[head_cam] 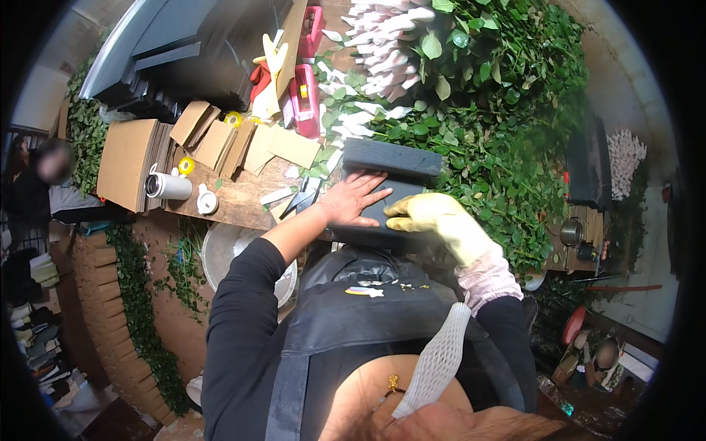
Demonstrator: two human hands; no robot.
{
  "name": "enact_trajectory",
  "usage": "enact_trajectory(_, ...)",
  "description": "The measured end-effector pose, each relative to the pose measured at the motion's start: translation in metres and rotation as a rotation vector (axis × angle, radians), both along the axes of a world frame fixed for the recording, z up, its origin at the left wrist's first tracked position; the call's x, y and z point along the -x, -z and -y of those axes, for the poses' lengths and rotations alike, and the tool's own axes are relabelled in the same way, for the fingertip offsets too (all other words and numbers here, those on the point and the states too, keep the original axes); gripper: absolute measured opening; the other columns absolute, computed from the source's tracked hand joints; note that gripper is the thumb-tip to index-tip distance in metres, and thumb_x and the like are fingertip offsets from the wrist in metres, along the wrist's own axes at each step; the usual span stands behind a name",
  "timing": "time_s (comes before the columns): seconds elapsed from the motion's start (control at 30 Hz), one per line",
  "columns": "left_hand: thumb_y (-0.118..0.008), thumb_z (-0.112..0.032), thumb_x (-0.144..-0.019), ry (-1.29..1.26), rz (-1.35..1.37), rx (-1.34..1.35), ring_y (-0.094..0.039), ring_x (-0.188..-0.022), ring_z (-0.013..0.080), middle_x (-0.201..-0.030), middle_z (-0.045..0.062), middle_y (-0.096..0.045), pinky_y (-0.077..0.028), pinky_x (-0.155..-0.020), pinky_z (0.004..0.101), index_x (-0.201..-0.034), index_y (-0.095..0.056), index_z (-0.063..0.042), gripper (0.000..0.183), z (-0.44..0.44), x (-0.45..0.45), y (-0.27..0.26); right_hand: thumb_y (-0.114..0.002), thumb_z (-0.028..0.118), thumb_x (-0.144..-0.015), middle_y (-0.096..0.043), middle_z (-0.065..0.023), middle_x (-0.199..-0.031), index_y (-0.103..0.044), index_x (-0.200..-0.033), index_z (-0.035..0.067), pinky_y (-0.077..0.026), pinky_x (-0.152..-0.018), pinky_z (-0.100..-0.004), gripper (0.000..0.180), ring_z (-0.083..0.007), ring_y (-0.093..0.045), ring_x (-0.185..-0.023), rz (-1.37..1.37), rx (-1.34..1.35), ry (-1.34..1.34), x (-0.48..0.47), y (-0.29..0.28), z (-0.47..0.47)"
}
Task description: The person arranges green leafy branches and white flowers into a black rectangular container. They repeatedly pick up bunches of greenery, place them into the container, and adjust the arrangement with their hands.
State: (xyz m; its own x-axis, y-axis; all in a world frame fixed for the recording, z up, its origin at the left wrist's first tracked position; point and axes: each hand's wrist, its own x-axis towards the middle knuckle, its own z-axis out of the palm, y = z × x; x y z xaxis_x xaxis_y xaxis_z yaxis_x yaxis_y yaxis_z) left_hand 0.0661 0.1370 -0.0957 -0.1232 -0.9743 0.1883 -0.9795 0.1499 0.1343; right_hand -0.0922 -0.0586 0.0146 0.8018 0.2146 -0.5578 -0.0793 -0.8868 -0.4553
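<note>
Before me lies a black corrugated sheet (392, 152), its ribbed far flap folded up along the back. My left hand (358, 198), bare, rests on its flat middle panel with the fingers spread. A pale yellow rubber glove covers my right hand (422, 212); its bent fingers point left over the same panel, slightly apart, with nothing seen between them. Whether those fingertips touch the sheet is hard to tell. Leafy cut stems (496, 182) crowd the sheet's right side. A dark-bladed tool (308, 195), perhaps scissors, lies beside my left wrist. A white foam net sleeve (438, 358) hangs below my face.
White netted flower heads (386, 49) are piled at the back. Pink tape dispensers (306, 102), cardboard pieces (218, 144), a white thermos (168, 186) and its lid (207, 202) stand left. A large tub (220, 248) sits below the wooden table (237, 204). Other people appear at both sides.
</note>
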Motion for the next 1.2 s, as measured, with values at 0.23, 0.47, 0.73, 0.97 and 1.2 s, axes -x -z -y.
enact_trajectory(0.23, -0.048, -0.071, -0.087, -0.039, -0.105, -0.067, -0.035, -0.147, 0.0341, -0.166, 0.018, -0.027, -0.029, -0.115, 0.0491, -0.161, -0.032, -0.023, 0.090, -0.004, 0.004, -0.002, -0.073, 0.038, -0.089, -0.072, -0.0172, -0.113, -0.070, -0.118, 0.007, -0.054, -0.095, -0.0459, 0.043, -0.0355, -0.069, -0.105, -0.153, 0.249, -0.076, -0.022, -0.040, -0.093)
enact_trajectory(0.47, -0.048, -0.044, -0.097, -0.075, -0.182, -0.049, -0.033, -0.150, 0.0278, -0.165, 0.017, -0.031, -0.023, -0.122, 0.0479, -0.159, -0.037, -0.022, 0.066, -0.002, 0.008, 0.018, -0.068, 0.036, -0.090, -0.072, -0.0181, -0.108, -0.067, -0.120, 0.010, -0.056, -0.089, -0.0484, 0.039, -0.0380, -0.070, -0.100, 0.217, 0.156, -0.103, -0.052, -0.061, -0.108)
enact_trajectory(0.73, -0.038, -0.045, -0.106, -0.041, -0.622, -0.253, -0.030, -0.151, 0.0266, -0.165, 0.013, -0.031, -0.024, -0.122, 0.0439, -0.156, -0.038, -0.018, 0.057, 0.023, 0.013, 0.041, -0.067, 0.029, -0.089, -0.069, -0.0146, -0.090, -0.064, -0.102, 0.006, -0.056, -0.072, -0.0512, 0.027, -0.0386, -0.070, -0.086, 0.759, 0.698, 0.024, -0.232, 0.064, -0.174)
enact_trajectory(0.97, -0.047, -0.046, -0.102, -0.093, -0.898, -0.176, -0.042, -0.141, 0.0293, -0.154, 0.014, -0.044, -0.029, -0.120, 0.0404, -0.152, -0.042, -0.011, 0.062, 0.037, 0.027, 0.069, -0.072, 0.030, -0.087, -0.069, -0.0134, -0.085, -0.066, -0.104, 0.007, -0.056, -0.071, -0.0477, 0.030, -0.0348, -0.070, -0.084, 0.641, 0.500, 0.189, -0.237, 0.061, -0.153)
enact_trajectory(1.2, -0.061, -0.054, -0.089, -0.152, -1.139, -0.093, -0.054, -0.127, 0.0311, -0.139, 0.012, -0.057, -0.038, -0.112, 0.0456, -0.148, -0.049, -0.016, 0.071, 0.003, 0.011, 0.002, -0.076, 0.037, -0.089, -0.074, -0.0074, -0.102, -0.073, -0.112, 0.011, -0.056, -0.085, -0.0385, 0.034, -0.0268, -0.070, -0.098, 0.121, -0.187, 0.587, -0.071, -0.073, -0.090)
